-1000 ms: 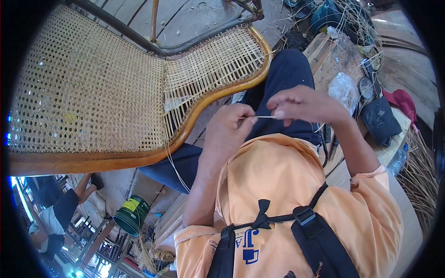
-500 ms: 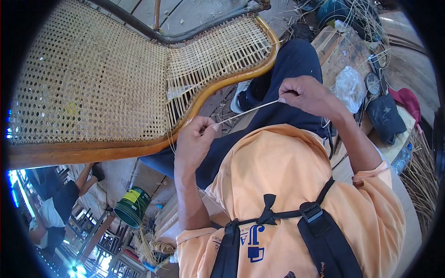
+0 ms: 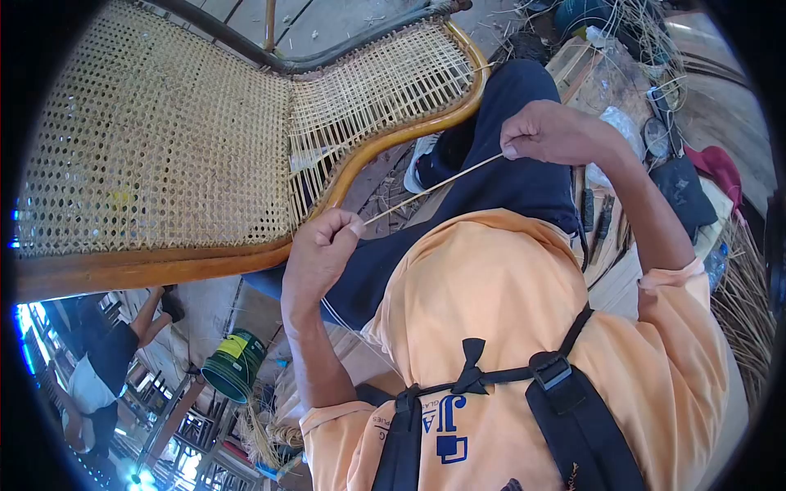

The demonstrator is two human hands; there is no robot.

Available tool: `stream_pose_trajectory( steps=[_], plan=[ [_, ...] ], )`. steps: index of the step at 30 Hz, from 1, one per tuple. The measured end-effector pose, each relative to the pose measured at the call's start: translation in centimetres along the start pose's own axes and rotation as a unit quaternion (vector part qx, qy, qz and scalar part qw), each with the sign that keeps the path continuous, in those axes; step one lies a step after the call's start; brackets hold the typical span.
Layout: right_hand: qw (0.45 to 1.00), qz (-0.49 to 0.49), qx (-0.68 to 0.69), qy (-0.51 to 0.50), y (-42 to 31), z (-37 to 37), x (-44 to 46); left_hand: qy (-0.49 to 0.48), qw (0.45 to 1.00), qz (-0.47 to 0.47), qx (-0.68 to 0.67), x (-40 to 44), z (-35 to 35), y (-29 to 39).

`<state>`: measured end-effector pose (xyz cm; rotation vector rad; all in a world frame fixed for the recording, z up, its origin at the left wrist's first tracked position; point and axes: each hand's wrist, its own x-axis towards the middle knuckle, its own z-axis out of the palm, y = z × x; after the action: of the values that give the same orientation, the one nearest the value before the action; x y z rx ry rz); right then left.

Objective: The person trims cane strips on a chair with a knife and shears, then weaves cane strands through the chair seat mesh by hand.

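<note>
A thin pale cane strand (image 3: pixel 434 190) stretches straight between my two hands, above my dark trousers. My left hand (image 3: pixel 319 258) pinches its lower end, close beside the curved wooden frame (image 3: pixel 368 155) of a cane chair. Higher and to the right, my right hand (image 3: pixel 557 135) grips the other end with curled fingers. The chair's woven cane panel (image 3: pixel 164 147) fills the upper left in a tight open-hole pattern. Its narrower section (image 3: pixel 385 78) has looser strands, with gaps near the bend.
At right lie a clear plastic bag (image 3: pixel 620 135), a dark cap (image 3: pixel 682 196), a red cap (image 3: pixel 716 173) and a bundle of cane strips (image 3: pixel 745 319). A green bucket (image 3: pixel 234 366) stands lower left, and another person (image 3: pixel 102 352) is beyond it.
My hands have moved farther apart: the left went left, the right went up and slightly right. More of the cane strand shows between them.
</note>
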<state>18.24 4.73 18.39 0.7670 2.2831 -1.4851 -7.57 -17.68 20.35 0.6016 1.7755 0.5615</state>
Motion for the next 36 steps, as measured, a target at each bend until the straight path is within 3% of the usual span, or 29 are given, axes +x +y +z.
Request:
stream_pose_trajectory(
  steps=[5, 11, 14, 19, 25, 29, 36],
  plan=[
    [0.999, -0.028, -0.036, -0.015, -0.5, -0.9, 0.5, 0.006, 0.998, 0.058, -0.017, -0.4, 0.1, -0.6],
    [0.999, -0.017, -0.048, -0.007, -0.6, -0.8, 0.7, 0.015, 0.999, 0.044, -0.011, -0.7, -0.2, -0.7],
    [0.997, -0.016, -0.07, 0.012, 0.3, -1.1, 0.7, 0.042, 0.996, 0.07, 0.047, -1.4, -0.6, 0.0],
    [0.994, 0.095, -0.049, 0.009, 1.2, -4.4, -2.1, 0.137, 0.99, 0.02, 0.01, -4.3, -3.5, -2.1],
    [0.997, 0.078, -0.006, -0.029, 1.0, -5.8, -3.1, 0.161, 0.984, -0.022, -0.071, -6.5, -5.7, -5.0],
    [0.993, 0.092, 0.022, -0.068, 0.0, -5.9, -2.5, 0.175, 0.982, -0.042, -0.052, -6.9, -6.4, -6.2],
    [0.989, 0.107, -0.051, -0.084, 0.2, -7.1, -2.2, 0.248, 0.962, -0.092, -0.068, -7.7, -8.6, -8.8]
  ],
)
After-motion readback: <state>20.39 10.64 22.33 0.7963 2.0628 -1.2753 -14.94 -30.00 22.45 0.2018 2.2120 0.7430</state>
